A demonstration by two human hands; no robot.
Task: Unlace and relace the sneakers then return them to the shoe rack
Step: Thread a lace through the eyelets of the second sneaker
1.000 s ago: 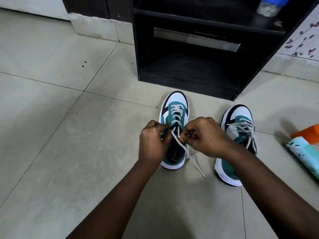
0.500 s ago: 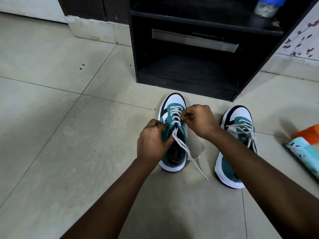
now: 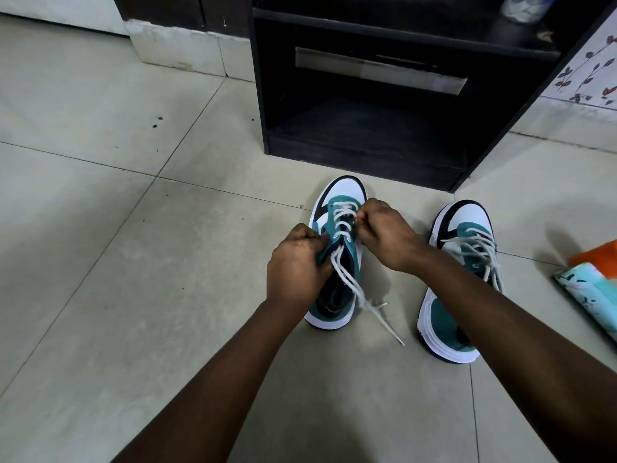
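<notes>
Both sneakers are on the floor tiles (image 3: 100, 262) right in front of the black shoe rack (image 3: 367, 155), toes pointing at it. The left sneaker (image 3: 337, 259) is the one being worked on; the right sneaker (image 3: 460, 282) sits off at about 3 o'clock from it, laces looking loosely done, nobody touching it.

What changed in the last second: the right hand (image 3: 387, 238) was down near the tongue pinching the lace with the other hand, and now it's slid up toward 12 o'clock and is closed on a lace crossing (image 3: 345, 217) in the upper rows near the toe. The left hand (image 3: 297, 265) hasn't really budged, it's curled shut around the 9 o'clock side of the collar, pinning the shoe down.

The free lace ends (image 3: 370, 305) trail out of the shoe opening toward 5 o'clock and lie slack on the floor.

My read: the ends are already out of the top eyelets and they're now picking at the rows further down, so this looks like unlacing, though it could be snugging the rows during relacing, can't say for sure. Either way the rack's lower shelf is bare and nothing is going back there yet

Some orange and teal stuff (image 3: 594, 285) at 3 o'clock, not involved
</notes>
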